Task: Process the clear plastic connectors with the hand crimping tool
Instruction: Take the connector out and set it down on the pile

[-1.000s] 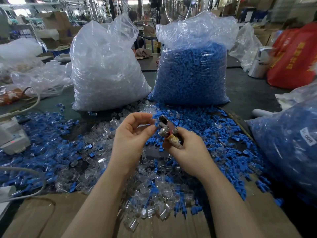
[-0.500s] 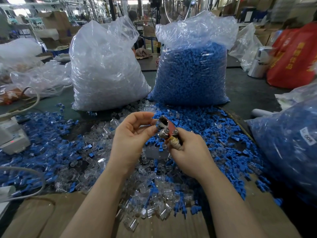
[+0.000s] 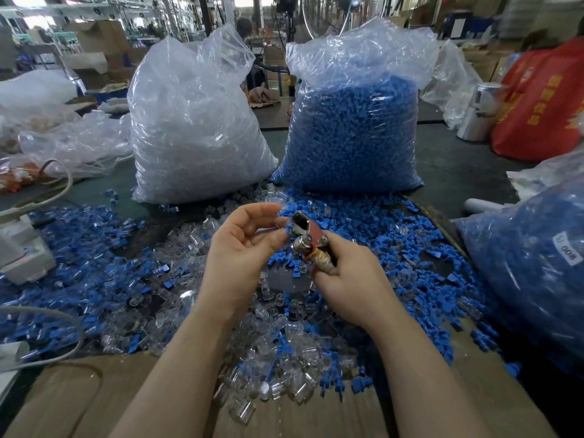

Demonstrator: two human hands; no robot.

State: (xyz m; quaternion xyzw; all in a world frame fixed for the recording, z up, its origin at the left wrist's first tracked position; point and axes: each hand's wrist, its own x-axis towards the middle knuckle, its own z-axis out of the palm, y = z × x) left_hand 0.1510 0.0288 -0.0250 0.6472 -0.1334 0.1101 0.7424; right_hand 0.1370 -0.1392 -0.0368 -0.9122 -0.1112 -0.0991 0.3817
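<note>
Head view, hands: the left hand (image 3: 243, 251) is raised over the middle of the table, fingers curled, thumb and forefinger pinching a small blue piece (image 3: 288, 228) at the metal nose of the hand crimping tool (image 3: 308, 240); whether a clear connector is also between the fingertips cannot be told.
Right hand: the right hand (image 3: 350, 279) is wrapped around the tool's taped handle, the tool's head pointing far and left, touching the left fingertips.
Tool: reddish plate, silver round knob, small open metal mouth at its far end.
Clear plastic connectors: a loose heap of clear plastic connectors (image 3: 278, 349) lies under and near the hands, spilling onto the cardboard (image 3: 94, 403) at the near edge.
Blue caps: loose blue caps (image 3: 379, 248) cover the table left and right of the hands, mixed into the clear heap.
Far side: a tall bag of clear parts (image 3: 192, 128) stands far left of centre, a bag of blue parts (image 3: 354, 131) just beside it on the right.
Right edge: another bag of blue pieces (image 3: 531, 257) with a white label, near right; a red bag (image 3: 543, 102) and a silver canister (image 3: 480, 112) far right.
Left edge: a white device (image 3: 22, 257) with a cable (image 3: 47, 197), and crumpled clear plastic (image 3: 72, 143) beyond it.
In the way: the forearms cover part of the clear heap.
</note>
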